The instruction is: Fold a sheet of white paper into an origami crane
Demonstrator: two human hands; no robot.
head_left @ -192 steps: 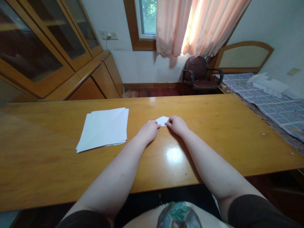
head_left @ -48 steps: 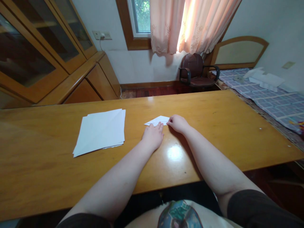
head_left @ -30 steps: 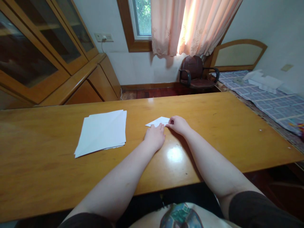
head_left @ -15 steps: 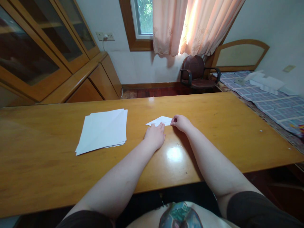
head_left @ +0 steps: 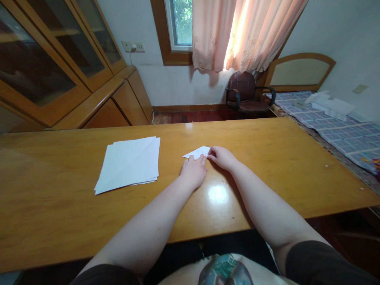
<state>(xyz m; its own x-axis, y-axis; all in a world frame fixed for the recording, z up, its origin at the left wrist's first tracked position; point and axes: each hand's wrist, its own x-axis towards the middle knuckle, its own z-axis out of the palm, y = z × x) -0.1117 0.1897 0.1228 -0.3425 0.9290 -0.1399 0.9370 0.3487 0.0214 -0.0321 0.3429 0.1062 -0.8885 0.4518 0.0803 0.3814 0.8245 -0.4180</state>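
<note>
A small folded piece of white paper point(head_left: 197, 152) lies on the table in front of me, its pointed end to the left. My left hand point(head_left: 193, 171) rests on its near edge, fingers stretched out and pressing it flat. At the paper's right side, my right hand point(head_left: 223, 157) has thumb and fingers pinched together on the paper and covers that end. To the left of both hands is a stack of white paper sheets point(head_left: 129, 164), its edges not quite lined up; a faint diagonal crease crosses the top sheet.
The glossy wooden table point(head_left: 59, 221) reaches across the view. Beyond it stand a brown armchair point(head_left: 242, 91), a curtained window point(head_left: 182, 23) and, at left, a glass-doored cabinet point(head_left: 38, 59). A bed point(head_left: 332, 122) with a checked cover is at right.
My right hand has moved left along the folded paper, now covering its right end close to my left fingertips. My left hand has stayed in place.
</note>
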